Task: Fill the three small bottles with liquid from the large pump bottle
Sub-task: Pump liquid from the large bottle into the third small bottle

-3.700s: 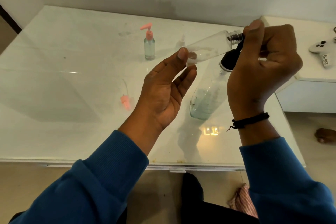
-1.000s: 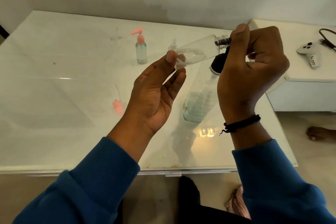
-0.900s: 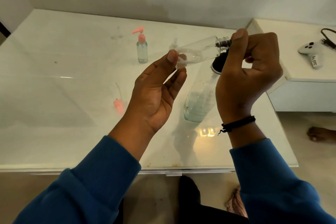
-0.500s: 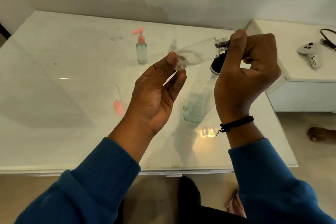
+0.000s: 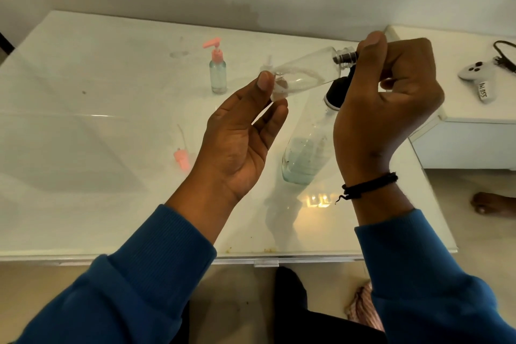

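I see both hands raised above the white bench (image 5: 83, 148) in the centre of the frame. My left hand (image 5: 240, 142) is palm-up with the fingers loosely extended; its thumb and fingertips pinch the base of a small clear bottle (image 5: 304, 72), which lies nearly on its side, neck pointing to the upper right. My right hand (image 5: 388, 98) is curled, thumb up, gripping a dark part at that bottle's threaded neck; exactly what the part is I cannot tell.

Below the two hands, right of centre, the large bottle (image 5: 304, 159) stands on the bench with pale liquid in its lower part and a black top (image 5: 336, 92), partly hidden by my right hand. In the upper middle another small bottle with a pink pump (image 5: 217, 70) stands upright. A loose pink pump head (image 5: 181, 159) lies on the bench left of my left wrist. At the upper right a white game controller (image 5: 477, 75) rests on a side cabinet (image 5: 469, 145).
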### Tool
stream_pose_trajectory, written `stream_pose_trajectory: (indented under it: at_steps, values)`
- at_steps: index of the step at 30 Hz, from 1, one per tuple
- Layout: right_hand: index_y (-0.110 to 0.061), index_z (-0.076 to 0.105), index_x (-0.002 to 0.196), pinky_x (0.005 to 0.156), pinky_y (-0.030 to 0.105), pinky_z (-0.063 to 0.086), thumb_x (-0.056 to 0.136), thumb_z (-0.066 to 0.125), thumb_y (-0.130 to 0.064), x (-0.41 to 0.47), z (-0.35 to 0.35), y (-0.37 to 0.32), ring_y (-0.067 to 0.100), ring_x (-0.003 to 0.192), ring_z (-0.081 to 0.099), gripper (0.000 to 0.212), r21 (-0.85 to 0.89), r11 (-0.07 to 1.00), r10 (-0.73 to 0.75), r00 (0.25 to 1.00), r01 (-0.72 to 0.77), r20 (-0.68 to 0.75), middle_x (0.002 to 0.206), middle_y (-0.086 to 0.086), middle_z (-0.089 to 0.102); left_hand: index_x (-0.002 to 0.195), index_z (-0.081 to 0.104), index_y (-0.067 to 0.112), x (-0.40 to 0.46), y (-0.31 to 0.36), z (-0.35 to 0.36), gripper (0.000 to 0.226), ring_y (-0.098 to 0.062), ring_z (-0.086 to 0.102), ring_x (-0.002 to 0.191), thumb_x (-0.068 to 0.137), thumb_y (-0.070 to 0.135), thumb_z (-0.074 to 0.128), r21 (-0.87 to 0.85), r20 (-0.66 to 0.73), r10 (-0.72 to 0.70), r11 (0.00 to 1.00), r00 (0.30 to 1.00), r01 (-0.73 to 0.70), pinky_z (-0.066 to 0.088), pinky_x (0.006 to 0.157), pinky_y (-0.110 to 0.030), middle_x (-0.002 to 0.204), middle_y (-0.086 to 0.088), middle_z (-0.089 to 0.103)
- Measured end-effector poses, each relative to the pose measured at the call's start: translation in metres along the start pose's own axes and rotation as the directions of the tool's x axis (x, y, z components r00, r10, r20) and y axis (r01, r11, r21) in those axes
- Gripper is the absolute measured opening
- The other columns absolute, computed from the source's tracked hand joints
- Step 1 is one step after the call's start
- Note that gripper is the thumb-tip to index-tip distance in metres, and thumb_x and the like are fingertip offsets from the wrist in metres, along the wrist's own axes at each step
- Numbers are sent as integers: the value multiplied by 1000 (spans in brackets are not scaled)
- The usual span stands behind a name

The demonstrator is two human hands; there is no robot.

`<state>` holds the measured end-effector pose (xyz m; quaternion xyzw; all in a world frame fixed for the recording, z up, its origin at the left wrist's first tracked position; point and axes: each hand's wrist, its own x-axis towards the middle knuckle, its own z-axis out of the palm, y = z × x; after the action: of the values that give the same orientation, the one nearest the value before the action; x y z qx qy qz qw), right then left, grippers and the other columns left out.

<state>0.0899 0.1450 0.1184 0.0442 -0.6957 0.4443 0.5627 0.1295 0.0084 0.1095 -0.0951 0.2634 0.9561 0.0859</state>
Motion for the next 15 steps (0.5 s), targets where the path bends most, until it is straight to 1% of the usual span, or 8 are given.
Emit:
stream_pose_trajectory:
  at_steps: [2, 4, 7, 10, 11, 13, 15]
  values:
    - [-10, 53, 65, 63, 18, 33, 97, 62, -5, -4, 0, 2, 9, 66, 40, 34, 2, 1000, 7, 1000, -7, -1, 65, 0, 47, 105, 70, 9, 0, 0, 0, 37, -15, 73, 90, 69, 20, 74, -3, -3, 0, 1000, 1000, 0, 59, 70, -22, 111, -9, 73]
    - [-4, 54, 64, 63, 19, 34, 97, 62, -4, -6, -2, 6, 8, 66, 40, 34, 12, 1000, 12, 1000, -12, 8, 66, 2, 47, 104, 70, 9, 0, -1, -1, 37, -14, 73, 90, 69, 20, 74, -8, -7, 0, 1000, 1000, 0, 59, 69, -22, 109, -8, 74]
    - [-8, 55, 65, 63, 17, 33, 97, 62, -6, -3, -3, 3, 11, 65, 42, 33, 2, 1000, 10, 1000, -10, 18, 64, 3, 49, 100, 71, 9, -1, -1, 0, 32, -12, 73, 83, 70, 20, 73, 0, -9, -1, 1000, 1000, 1, 58, 67, -21, 101, -6, 75]
    - [-15, 53, 68, 64, 12, 32, 97, 61, -7, 2, -1, -1, 8, 64, 41, 31, 3, 1000, -4, 1000, 4, 13, 64, -7, 45, 102, 71, 9, 0, -1, 0, 33, -13, 73, 83, 71, 20, 72, -8, 3, -7, 1000, 1000, 7, 59, 67, -21, 104, -7, 74]
    - [-13, 53, 67, 64, 12, 32, 97, 62, -6, 0, -1, -1, 7, 64, 40, 32, 8, 1000, -3, 1000, 3, 10, 65, -6, 44, 103, 70, 9, 0, -1, 0, 34, -13, 73, 84, 71, 21, 73, -8, 3, -6, 1000, 1000, 6, 59, 67, -22, 107, -8, 74]
    - [-5, 54, 64, 64, 15, 33, 97, 61, -2, -5, -2, 3, 6, 65, 39, 33, 22, 1000, 5, 1000, -5, 2, 65, 0, 45, 102, 71, 9, 0, -1, -2, 35, -14, 72, 87, 69, 20, 74, -3, -4, -3, 1000, 1000, 3, 59, 70, -22, 110, -8, 73]
    - [-3, 55, 65, 65, 17, 34, 97, 61, -2, -7, -2, 5, 4, 66, 39, 33, 28, 1000, 14, 1000, -14, 6, 66, -1, 45, 99, 72, 10, 0, -2, -2, 32, -13, 72, 87, 68, 20, 75, -3, -10, 0, 1000, 1000, 0, 59, 71, -22, 107, -7, 74]
